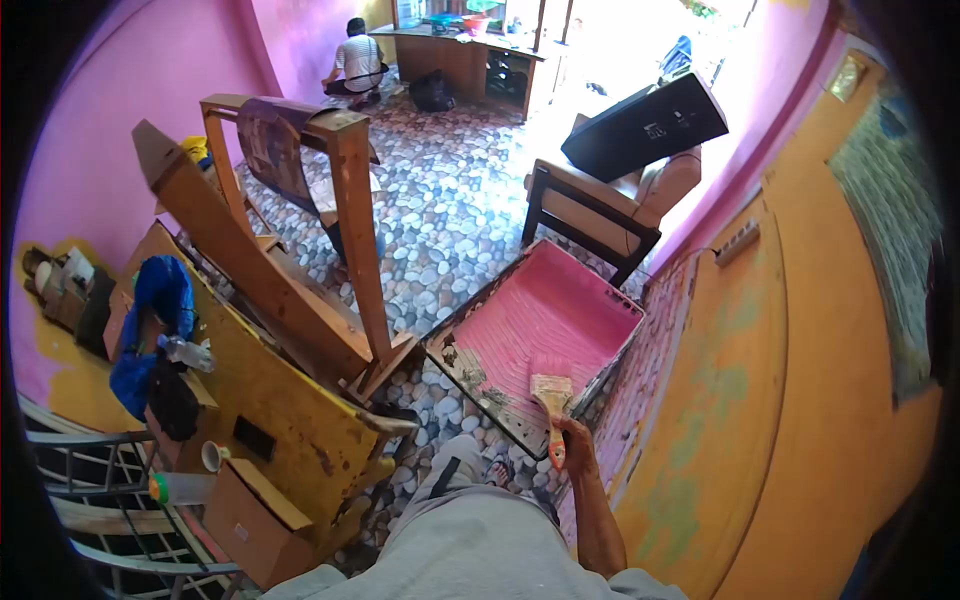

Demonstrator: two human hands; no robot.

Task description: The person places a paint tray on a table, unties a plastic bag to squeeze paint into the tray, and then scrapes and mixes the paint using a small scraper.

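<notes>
In the lower middle, my right hand (577,446) is closed round the handle of a paintbrush (553,405). The brush has a pale, worn handle with a reddish end, and its pink bristles rest on the sloping part of a paint tray (540,312). Pink paint coats much of the black-edged tray, and its near left corner has dark and whitish patches. My left hand is out of view.
Left are wooden frames (350,230), a yellow table (300,410), a cardboard box (250,520) and a metal ladder-like rack (100,490). A chair (590,215) bears a black speaker box (645,128). A person (357,65) crouches by the far desk (450,70). An orange wall (800,400) stands right.
</notes>
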